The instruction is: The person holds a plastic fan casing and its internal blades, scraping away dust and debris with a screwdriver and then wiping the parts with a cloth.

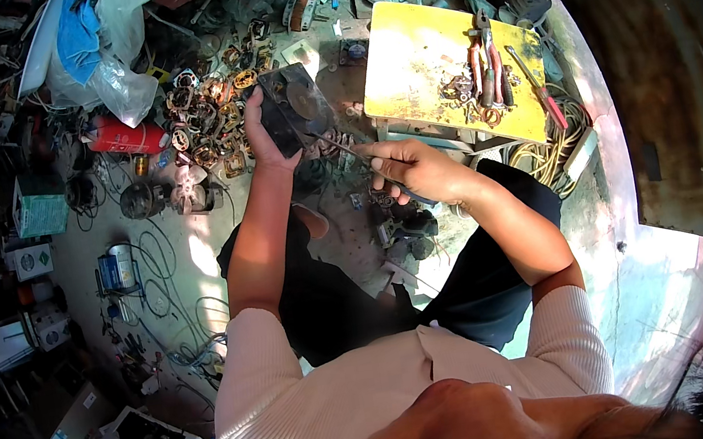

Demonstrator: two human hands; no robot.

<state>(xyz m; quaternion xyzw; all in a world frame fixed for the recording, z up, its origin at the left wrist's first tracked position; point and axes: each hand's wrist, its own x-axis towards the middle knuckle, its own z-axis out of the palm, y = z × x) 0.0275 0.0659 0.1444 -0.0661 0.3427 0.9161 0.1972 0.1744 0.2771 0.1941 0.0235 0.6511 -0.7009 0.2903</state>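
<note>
In my left hand (267, 138) is a dark, flat, box-like part (283, 109) with a round, rust-brown disc (302, 100) on its face; I hold it by its left side, tilted up. My right hand (415, 169) grips a slim, dark pointed tool (335, 143), perhaps scissors, with a dark blue handle below the fingers. The tool's tip lies close to the part's lower right edge; whether it touches cannot be made out. Beyond the part lies a heap of stripped motor cores (212, 114), some with copper windings.
A yellow-topped stool (404, 64) at the right bears pliers (487, 59), small metal scraps and a red-handled screwdriver (539, 89). Coiled cable (542, 159) lies beside it. On the left are a red cylinder (127, 136), a fan blade (188, 187) and loose cables (161, 280).
</note>
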